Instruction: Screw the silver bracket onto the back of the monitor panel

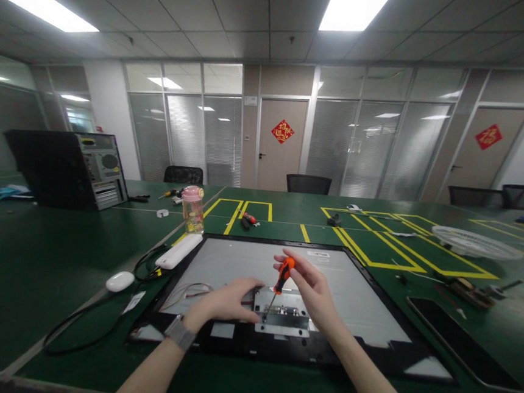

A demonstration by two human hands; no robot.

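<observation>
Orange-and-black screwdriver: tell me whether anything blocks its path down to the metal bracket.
Nothing visible does. The screwdriver, in the right hand, slants down to the left part of the metal bracket, its shaft in plain view. The left hand is beside the shaft, not across it.

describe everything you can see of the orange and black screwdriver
The screwdriver has a chunky orange handle with black sections, plastic or rubber by its look, and a thin shaft that looks metallic. It leans, handle up and toward the picture's right, shaft pointing down to the left part of the silvery bracket. The right hand holds the handle. The tip's contact is too small to tell.
</observation>
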